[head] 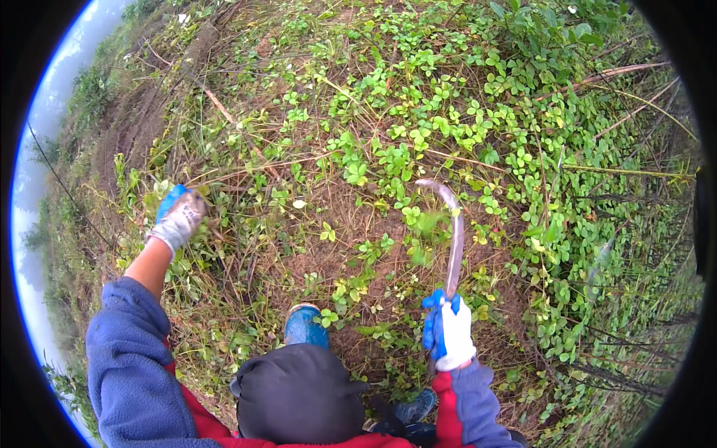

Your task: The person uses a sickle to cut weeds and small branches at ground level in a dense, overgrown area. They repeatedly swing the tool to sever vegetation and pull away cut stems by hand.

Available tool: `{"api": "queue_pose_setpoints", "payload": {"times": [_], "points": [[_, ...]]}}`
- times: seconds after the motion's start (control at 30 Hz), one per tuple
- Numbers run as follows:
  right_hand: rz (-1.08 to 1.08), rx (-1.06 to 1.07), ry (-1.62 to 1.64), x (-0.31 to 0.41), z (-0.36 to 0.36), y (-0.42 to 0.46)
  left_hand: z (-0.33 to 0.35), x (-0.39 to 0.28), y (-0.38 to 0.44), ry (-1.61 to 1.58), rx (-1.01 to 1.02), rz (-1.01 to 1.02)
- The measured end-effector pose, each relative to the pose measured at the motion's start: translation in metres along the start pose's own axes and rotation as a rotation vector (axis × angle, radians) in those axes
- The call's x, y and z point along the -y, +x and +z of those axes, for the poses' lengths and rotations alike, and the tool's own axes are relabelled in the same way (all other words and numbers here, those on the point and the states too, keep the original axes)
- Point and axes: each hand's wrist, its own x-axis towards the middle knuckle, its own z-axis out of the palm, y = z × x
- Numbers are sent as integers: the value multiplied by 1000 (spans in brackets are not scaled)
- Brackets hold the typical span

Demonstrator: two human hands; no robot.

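My right hand (450, 331), in a white glove with blue coating, grips a sickle. The sickle's curved metal blade (456, 246) points away from me over low leafy plants (417, 215), its tip bending left. Off to the left, my left hand (180, 215) wears a soiled glove of the same kind. Its fingers look curled among leafy stems (159, 196), but blur and foliage hide whether any are held. A long dry stem (269, 166) runs rightward from near that hand. Bare reddish soil (361, 227) shows between the hands.
Below me are a blue rubber boot (305, 326) and a second boot (415, 406). A dark cap (302, 392) covers the bottom middle. Dense creeping plants (532, 140) spread right, with a leafy shrub (538, 39) beyond. A dry stick (218, 106) lies upper left; misty sky borders the slope.
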Motion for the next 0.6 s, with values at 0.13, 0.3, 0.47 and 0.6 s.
{"api": "queue_pose_setpoints", "payload": {"times": [0.13, 0.3, 0.47, 0.6], "points": [[-29, -26, 48, 20, 25, 41, 9, -125, 2, -379, 52, 238], [20, 83, -64, 17, 41, 64, 48, -235, 27, -239, 54, 705], [84, 88, -194, -13, 43, 50, 96, -269, 82, 702, -507, 942], [107, 94, -98, -20, 36, 39, 91, -293, 98, 462, -63, 729]]}}
